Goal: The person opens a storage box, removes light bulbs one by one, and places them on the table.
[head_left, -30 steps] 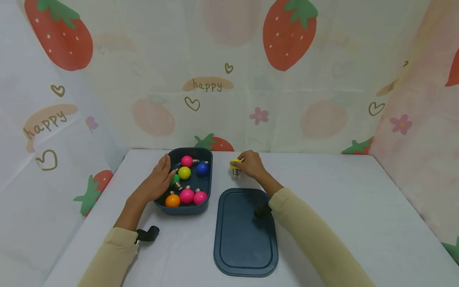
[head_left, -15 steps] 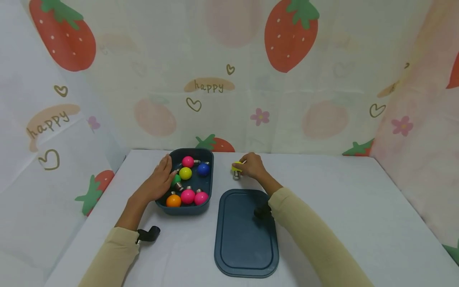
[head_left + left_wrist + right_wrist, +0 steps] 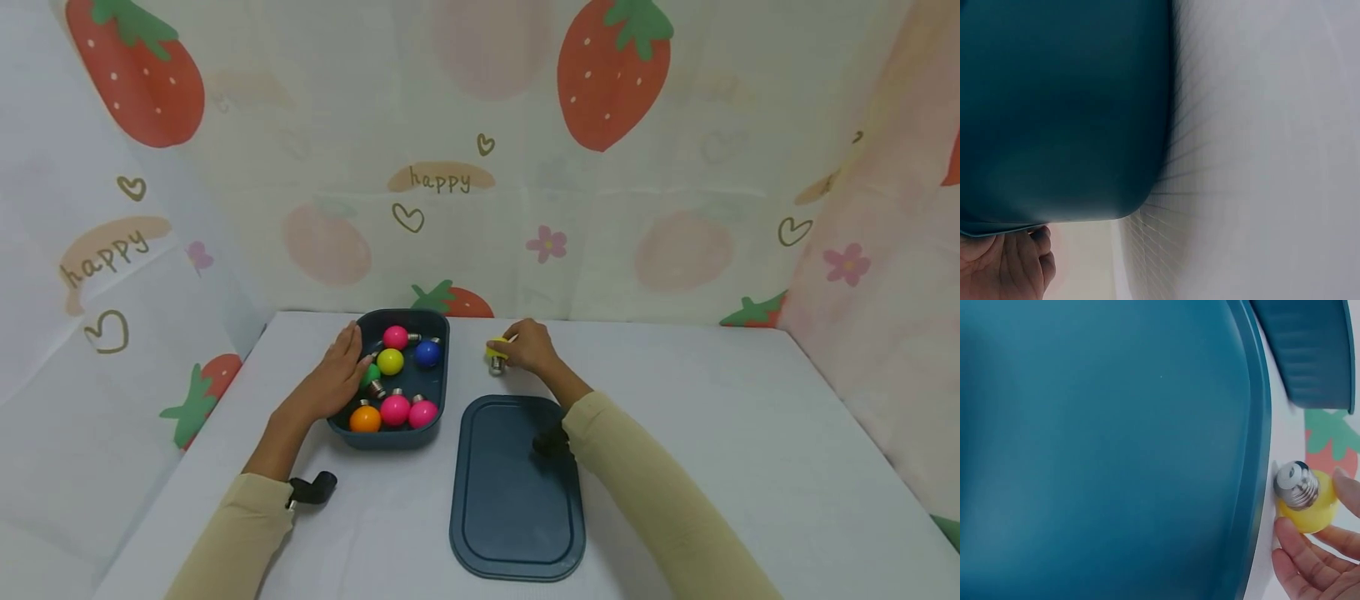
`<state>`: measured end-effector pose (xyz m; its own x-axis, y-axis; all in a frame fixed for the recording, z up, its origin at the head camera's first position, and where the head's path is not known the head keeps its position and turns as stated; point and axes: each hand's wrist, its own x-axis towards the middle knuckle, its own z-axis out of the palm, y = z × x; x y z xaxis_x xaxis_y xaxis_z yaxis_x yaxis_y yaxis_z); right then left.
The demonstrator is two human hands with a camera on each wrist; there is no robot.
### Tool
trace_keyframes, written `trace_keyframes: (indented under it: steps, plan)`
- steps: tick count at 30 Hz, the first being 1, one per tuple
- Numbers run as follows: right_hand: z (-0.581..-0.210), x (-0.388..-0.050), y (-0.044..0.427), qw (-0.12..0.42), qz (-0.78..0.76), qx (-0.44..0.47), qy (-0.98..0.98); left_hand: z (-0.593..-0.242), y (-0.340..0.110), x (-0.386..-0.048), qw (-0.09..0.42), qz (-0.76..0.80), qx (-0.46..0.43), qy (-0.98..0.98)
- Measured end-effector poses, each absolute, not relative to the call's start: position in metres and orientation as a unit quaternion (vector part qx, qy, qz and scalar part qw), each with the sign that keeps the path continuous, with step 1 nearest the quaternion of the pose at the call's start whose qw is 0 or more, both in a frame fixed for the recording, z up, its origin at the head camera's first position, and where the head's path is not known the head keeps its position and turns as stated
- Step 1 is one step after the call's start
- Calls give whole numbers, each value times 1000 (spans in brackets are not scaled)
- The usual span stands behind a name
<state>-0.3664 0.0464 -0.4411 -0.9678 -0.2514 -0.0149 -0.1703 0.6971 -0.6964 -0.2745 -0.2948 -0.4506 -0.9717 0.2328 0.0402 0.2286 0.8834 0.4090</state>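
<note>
My left hand (image 3: 333, 375) rests along the left rim of a dark blue plastic box (image 3: 386, 442), fingers stretched out and thumb reaching over the edge. Coloured light bulbs lie inside: an orange one (image 3: 365, 419), a yellow one (image 3: 390, 362), a blue one (image 3: 428, 353), a green one (image 3: 370, 374) partly hidden by the thumb, and several pink ones (image 3: 395, 409). To the box's right, my right hand (image 3: 529, 346) pinches another yellow light bulb (image 3: 1310, 515) by its globe. Its metal screw base points down, close to the tabletop.
A dark blue lid (image 3: 517, 492) lies flat on the white table (image 3: 712, 450), in front of the right hand and under the forearm. Fabric walls with strawberry prints (image 3: 613, 75) stand behind and at both sides.
The yellow bulb in my right hand has come slightly lower and nearer the table. The left hand stays on the box; the whole view shifts a little.
</note>
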Motion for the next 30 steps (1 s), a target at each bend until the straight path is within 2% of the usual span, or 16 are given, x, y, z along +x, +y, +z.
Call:
trace_keyframes:
  steps: [18, 30]
  plan:
    - [-424, -355, 46, -9, -270, -139, 953, -442, -297, -273, 10, 172, 110, 979]
    - [-400, -339, 26, -114, -245, -177, 947, -438, -308, -271, 14, 144, 118, 982]
